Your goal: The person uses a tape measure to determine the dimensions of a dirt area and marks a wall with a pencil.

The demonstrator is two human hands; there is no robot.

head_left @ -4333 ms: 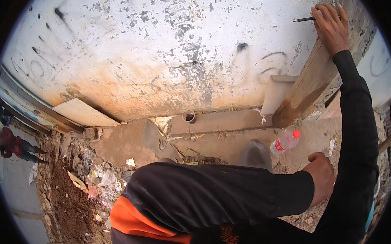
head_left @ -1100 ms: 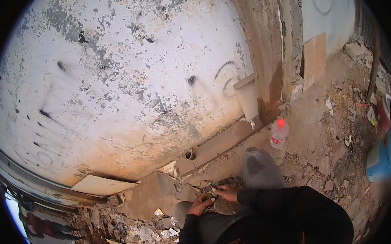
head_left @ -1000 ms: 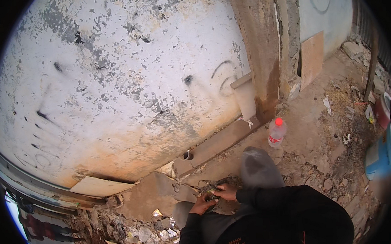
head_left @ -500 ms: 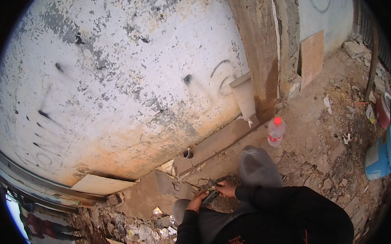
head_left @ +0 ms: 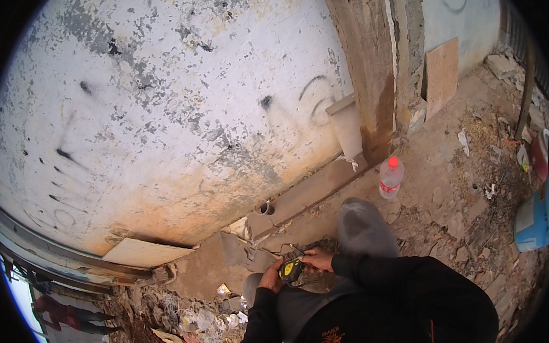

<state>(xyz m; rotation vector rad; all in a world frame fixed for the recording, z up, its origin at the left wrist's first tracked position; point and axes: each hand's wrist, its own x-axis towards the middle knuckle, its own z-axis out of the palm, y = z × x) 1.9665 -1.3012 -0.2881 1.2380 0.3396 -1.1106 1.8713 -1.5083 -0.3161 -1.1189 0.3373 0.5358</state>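
Between my knees, low in the view, both hands meet at a small black and yellow tool [head_left: 291,271] that looks like a tape measure. My left hand [head_left: 270,278] is closed round its left side. My right hand [head_left: 318,260] has its fingers closed at the tool's right edge; exactly what they pinch is too small to make out. Just beyond the hands, thin dark pieces lie on the ground by a flat grey slab [head_left: 234,250]. A short open pipe end [head_left: 264,207] stands against the wall base.
A clear bottle with a red cap [head_left: 391,177] stands beyond my right knee. Rubble and litter [head_left: 201,320] lie to my left. A blue bucket [head_left: 534,221] is at far right. The peeling wall [head_left: 180,114] rises ahead. Another person [head_left: 63,315] stands at far left.
The tool in my hands has turned, and its yellow face now shows. My hands stay close together between my knees. The view has shifted slightly.
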